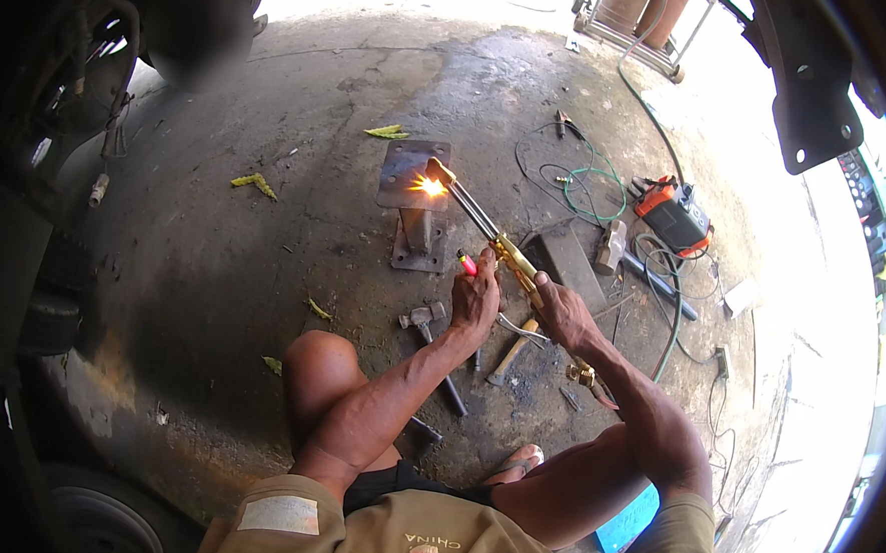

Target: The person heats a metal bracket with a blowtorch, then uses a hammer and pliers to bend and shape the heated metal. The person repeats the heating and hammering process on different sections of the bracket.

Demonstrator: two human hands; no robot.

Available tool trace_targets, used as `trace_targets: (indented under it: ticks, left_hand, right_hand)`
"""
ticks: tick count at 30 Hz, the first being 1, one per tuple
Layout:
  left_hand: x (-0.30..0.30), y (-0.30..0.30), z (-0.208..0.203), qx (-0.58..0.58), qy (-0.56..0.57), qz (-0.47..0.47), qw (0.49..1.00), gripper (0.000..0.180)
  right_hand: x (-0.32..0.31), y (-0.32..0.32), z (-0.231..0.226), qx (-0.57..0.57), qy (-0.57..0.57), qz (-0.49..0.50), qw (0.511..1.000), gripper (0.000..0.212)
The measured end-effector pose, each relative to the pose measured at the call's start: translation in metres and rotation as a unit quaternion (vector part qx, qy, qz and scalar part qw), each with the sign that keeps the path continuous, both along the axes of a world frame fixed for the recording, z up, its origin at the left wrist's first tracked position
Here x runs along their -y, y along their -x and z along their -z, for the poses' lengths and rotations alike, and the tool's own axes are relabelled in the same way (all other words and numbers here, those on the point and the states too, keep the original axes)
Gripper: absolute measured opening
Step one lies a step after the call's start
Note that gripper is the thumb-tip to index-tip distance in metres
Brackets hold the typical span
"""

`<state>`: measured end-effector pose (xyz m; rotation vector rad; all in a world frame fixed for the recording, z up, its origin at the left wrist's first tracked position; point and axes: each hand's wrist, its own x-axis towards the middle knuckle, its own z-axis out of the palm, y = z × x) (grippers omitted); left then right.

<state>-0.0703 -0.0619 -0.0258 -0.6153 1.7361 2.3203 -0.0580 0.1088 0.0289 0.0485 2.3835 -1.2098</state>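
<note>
My right hand (564, 311) is wrapped round the brass body of a cutting torch (508, 248), whose tubes slant up and left. A bright orange flame (429, 185) burns at its tip, over the top plate of a steel bracket (405, 161). That bracket stands on the floor, with a short post and a drilled base plate below. My left hand (476, 300) is closed round a small pink and yellow lighter (467, 263), and its fingers are against the torch. How firmly they bear on the torch is hidden.
Hammers (430, 326) lie near my knees, and a sledgehammer (615, 247) lies to the right beside a dark metal block (567, 263). An orange and black welding machine (675, 217) stands farther right among cables. Gas cylinders on a cart (631, 26) stand far back.
</note>
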Motion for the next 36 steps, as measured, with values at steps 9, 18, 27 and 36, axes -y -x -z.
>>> trace_targets:
  ticks: [9,18,27,36]
  left_hand:
    - [-0.0008,0.0006,-0.0003,0.008,-0.011,-0.014,1.000,0.052]
    - [-0.0036,-0.0031,-0.0066,0.013,-0.029,-0.012,0.999,0.053]
    - [0.0039,0.0046,-0.0012,0.021,-0.034,-0.022,0.999,0.053]
    - [-0.0022,0.0010,-0.0056,0.016,-0.044,-0.011,0.999,0.052]
  right_hand:
    - [0.0024,0.0006,-0.0030,-0.011,-0.007,-0.003,1.000,0.093]
    - [-0.0009,0.0009,-0.0022,-0.008,-0.021,-0.005,1.000,0.093]
    - [0.0055,0.0082,0.0050,-0.010,-0.011,-0.001,1.000,0.092]
    - [0.0012,0.0024,0.0000,-0.019,-0.015,0.005,1.000,0.091]
